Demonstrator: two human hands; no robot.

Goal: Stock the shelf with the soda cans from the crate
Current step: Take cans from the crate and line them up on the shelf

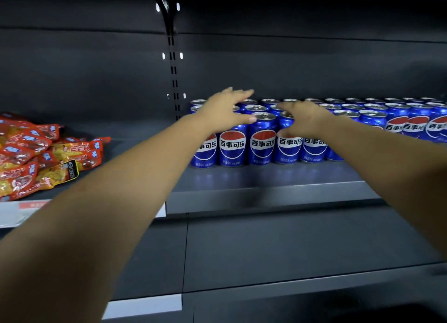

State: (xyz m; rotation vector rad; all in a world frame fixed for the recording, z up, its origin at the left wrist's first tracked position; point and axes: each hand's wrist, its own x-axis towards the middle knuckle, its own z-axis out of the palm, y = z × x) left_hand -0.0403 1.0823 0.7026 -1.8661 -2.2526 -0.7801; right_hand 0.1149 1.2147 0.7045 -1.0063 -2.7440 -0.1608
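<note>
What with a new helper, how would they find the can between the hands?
Right of the red snack packets, blue cans fill the shelf. Third from the left in front, the can stands between left hand and right hand; a hand overlaps each neighbour.

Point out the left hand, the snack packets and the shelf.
left hand (223,109): head view, back of hand.
snack packets (36,158): head view, pile's middle.
shelf (266,199): head view, front lip.
</note>
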